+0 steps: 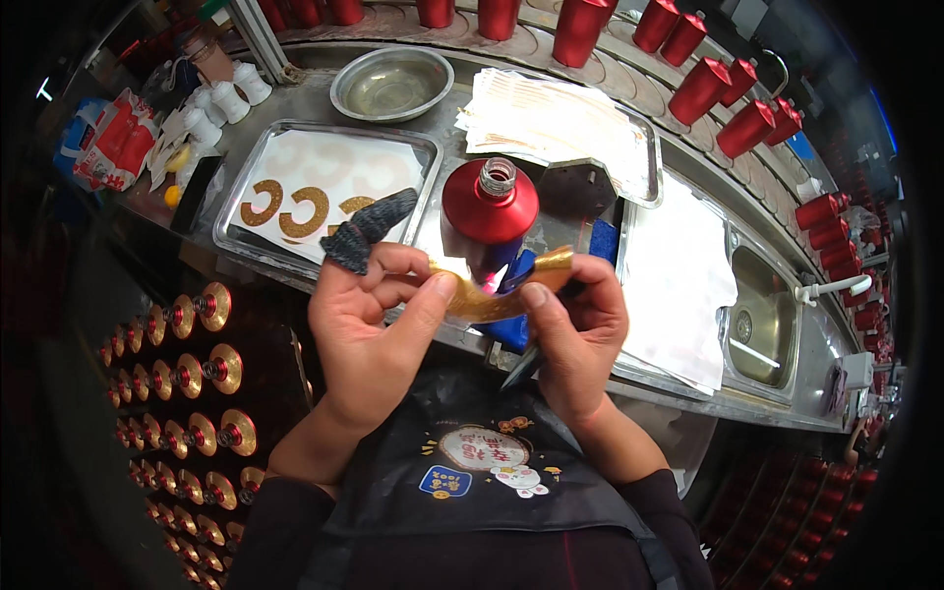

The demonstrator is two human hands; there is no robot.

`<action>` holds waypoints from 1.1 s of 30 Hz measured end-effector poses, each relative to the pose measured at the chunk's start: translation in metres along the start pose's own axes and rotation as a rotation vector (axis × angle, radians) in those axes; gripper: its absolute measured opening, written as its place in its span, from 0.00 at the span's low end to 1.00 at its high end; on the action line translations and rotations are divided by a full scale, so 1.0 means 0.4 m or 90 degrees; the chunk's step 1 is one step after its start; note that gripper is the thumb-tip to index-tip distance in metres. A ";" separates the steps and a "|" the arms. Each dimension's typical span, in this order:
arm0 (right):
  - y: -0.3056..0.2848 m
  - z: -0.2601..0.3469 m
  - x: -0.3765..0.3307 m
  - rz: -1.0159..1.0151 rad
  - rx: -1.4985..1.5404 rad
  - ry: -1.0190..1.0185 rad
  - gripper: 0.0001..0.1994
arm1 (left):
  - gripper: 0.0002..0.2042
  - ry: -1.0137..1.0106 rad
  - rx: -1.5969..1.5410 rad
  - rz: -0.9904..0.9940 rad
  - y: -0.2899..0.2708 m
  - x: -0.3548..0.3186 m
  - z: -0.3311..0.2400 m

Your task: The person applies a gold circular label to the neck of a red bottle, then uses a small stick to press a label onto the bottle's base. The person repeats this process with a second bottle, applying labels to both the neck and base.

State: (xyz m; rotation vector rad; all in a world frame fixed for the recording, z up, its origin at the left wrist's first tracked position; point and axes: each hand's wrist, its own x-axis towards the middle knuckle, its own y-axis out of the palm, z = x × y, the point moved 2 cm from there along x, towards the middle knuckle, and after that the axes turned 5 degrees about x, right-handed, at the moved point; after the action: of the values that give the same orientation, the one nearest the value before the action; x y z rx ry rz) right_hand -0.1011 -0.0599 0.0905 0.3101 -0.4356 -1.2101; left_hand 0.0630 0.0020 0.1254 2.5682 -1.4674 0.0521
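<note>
My left hand [369, 334] and my right hand [580, 339] pinch the two ends of a curved gold decal [484, 308], which bows down between them. A dark knitted finger cover [369, 231] sits on a finger of my left hand. Below my right hand's fingers juts a dark pointed tool [521, 368]; its upper part is hidden. Just beyond the decal stands a glossy red bottle [489, 208] with an uncapped clear glass neck. Whether the decal touches the bottle I cannot tell. To the left, several gold C-shaped decals [303, 212] lie on a white sheet in a metal tray [429, 162].
A metal bowl [391, 87] stands behind the tray. Stacked paper sheets [546, 113] and more white sheets [678, 285] lie at the right, beside a sink [762, 339]. Red bottles [700, 90] line a curved conveyor. Racked bottles with gold-decorated shoulders [214, 306] are at lower left.
</note>
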 end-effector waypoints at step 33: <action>-0.055 -0.069 0.184 0.035 -0.189 0.010 0.43 | 0.26 -0.087 -0.161 0.146 0.032 0.149 0.158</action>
State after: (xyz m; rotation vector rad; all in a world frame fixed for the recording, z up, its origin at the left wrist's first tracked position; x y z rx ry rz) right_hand -0.0848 -0.1367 0.0679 0.0523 -0.2445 -1.1981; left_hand 0.0787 -0.0662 0.0725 2.2337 -1.6905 -0.2648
